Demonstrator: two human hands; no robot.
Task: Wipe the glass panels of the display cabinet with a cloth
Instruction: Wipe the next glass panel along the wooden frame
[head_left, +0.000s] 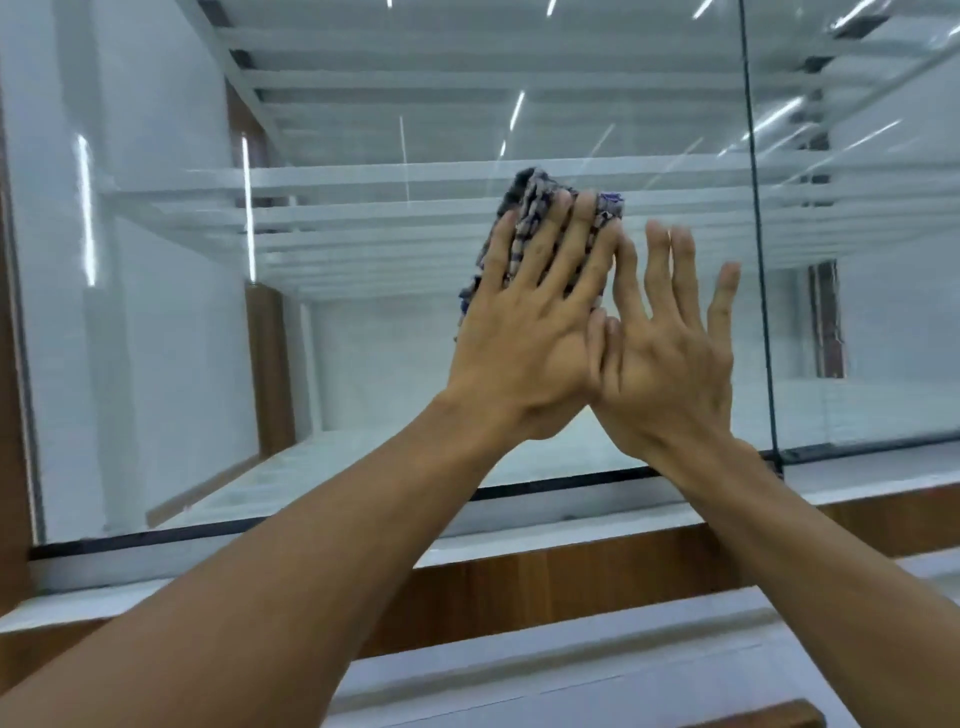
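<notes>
A checked blue, black and white cloth (524, 200) lies flat against the large glass panel (363, 338) of the display cabinet. My left hand (524, 332) presses it onto the glass with fingers spread, covering most of it. My right hand (670, 353) rests flat on the same pane just to the right, fingers apart and holding nothing, its thumb tucked against the left hand. Both sit near the dark vertical seam (758, 260) between two panes.
A second glass pane (857, 312) continues right of the seam. White shelves (395, 176) show behind the glass. Below runs a black bottom edge (260, 525), then a white and wooden ledge (571, 571). A wooden frame post (10, 389) stands at far left.
</notes>
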